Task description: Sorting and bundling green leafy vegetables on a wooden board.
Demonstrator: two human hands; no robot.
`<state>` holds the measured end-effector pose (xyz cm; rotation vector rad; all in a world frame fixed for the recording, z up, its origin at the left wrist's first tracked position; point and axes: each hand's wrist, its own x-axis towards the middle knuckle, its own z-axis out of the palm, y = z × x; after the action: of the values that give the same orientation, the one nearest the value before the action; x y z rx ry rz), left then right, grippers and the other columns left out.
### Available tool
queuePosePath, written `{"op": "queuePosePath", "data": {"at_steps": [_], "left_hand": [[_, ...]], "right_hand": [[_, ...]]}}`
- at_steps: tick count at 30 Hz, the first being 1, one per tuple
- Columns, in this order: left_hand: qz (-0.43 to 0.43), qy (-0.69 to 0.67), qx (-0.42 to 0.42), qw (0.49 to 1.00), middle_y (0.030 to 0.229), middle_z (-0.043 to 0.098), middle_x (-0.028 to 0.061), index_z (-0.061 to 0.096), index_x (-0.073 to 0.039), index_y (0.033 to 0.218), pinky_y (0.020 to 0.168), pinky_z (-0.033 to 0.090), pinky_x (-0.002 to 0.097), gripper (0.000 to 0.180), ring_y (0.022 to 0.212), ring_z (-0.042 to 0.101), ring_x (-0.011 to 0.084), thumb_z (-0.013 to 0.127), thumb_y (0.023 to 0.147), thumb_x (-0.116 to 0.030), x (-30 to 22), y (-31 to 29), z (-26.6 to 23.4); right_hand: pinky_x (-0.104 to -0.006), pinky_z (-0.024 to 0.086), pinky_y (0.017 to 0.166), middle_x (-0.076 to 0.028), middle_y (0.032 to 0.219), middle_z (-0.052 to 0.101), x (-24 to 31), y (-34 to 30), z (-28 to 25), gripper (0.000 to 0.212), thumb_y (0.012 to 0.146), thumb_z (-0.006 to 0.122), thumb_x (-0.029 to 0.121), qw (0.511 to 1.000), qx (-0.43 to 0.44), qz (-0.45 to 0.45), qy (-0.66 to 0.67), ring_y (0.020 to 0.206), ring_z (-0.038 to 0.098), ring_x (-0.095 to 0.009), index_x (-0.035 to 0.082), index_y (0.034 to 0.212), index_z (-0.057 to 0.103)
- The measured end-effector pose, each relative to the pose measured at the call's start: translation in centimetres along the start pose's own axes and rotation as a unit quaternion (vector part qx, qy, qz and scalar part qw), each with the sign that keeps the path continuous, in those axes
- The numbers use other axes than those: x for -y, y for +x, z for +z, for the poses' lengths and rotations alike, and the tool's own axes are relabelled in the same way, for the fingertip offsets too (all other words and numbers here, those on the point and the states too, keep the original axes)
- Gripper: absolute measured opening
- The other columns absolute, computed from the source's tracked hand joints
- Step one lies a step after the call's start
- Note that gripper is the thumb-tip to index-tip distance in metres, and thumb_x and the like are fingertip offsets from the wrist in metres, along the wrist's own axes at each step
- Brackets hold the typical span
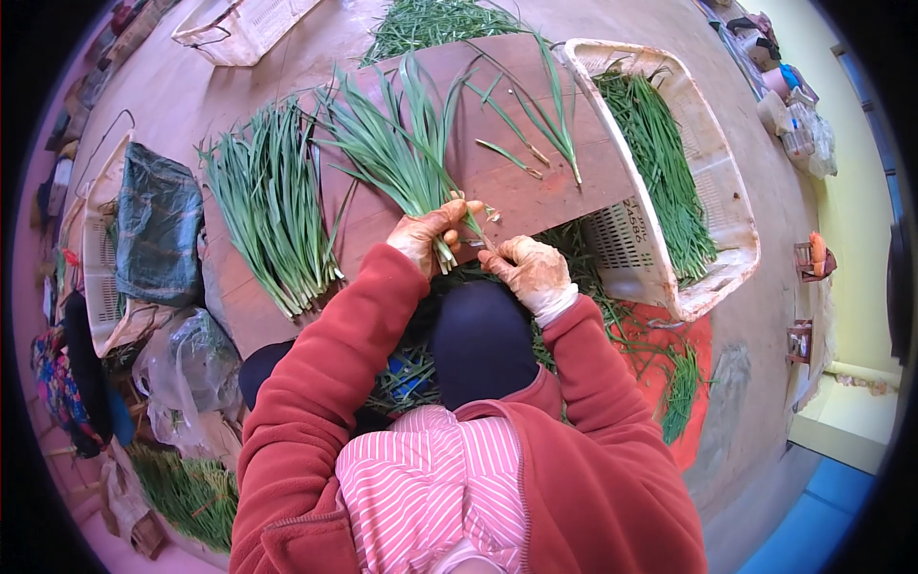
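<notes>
In thin, stained gloves, both my hands meet near the front edge of a brown board [598,182]. My left hand [421,237] is closed round a bunch of garlic chives [406,143], its leaves fanning away from me and the pale stem ends poking out below the fist. Just to the right, my right hand [529,273] pinches the end of a thin, brownish chive stalk that sticks out from the left hand. A thick pile of chives [273,201] lies on the board at the left. Several loose stalks [550,124] lie farther right.
A white plastic crate [732,206] of chives leans against the board's right side. More chives [435,27] lie beyond the board. Another crate [100,225] with a dark green bag [158,225] stands left, near a clear plastic bag [196,368]. Leaf scraps [681,387] litter a red sheet [696,335].
</notes>
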<state>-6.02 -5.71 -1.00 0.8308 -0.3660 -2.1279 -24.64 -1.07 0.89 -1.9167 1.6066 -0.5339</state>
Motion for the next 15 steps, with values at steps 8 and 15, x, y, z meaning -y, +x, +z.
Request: {"op": "queuePosePath", "data": {"at_steps": [8, 15], "left_hand": [[0.024, -0.018, -0.086, 0.996, 0.08, 0.064, 0.0044, 0.058, -0.003, 0.101, 0.051, 0.046, 0.0217, 0.018, 0.052, 0.047, 0.0074, 0.061, 0.084, -0.01, 0.4, 0.2, 0.9], [0.078, -0.015, -0.133, 0.988, 0.08, 0.063, 0.0025, 0.058, -0.001, 0.104, 0.049, 0.042, 0.0213, 0.026, 0.051, 0.046, 0.0078, 0.065, 0.083, -0.014, -0.9, 0.2, 0.2]], "right_hand": [[-0.0262, 0.045, 0.061, -0.005, 0.07, 0.063, 0.5, 2.2, 1.9, 0.024, 0.078, 0.069, 0.022, 0.856, 0.008, 0.164, 0.49, 0.065, 0.057, -0.013, 0.0, 0.086, 0.064], [-0.0395, 0.047, 0.077, -0.011, 0.089, 0.063, -9.6, -4.6, 0.1, 0.019, 0.08, 0.059, 0.022, 0.976, -0.124, 0.048, -0.172, 0.084, 0.059, -0.03, 0.009, 0.092, 0.066]]}}
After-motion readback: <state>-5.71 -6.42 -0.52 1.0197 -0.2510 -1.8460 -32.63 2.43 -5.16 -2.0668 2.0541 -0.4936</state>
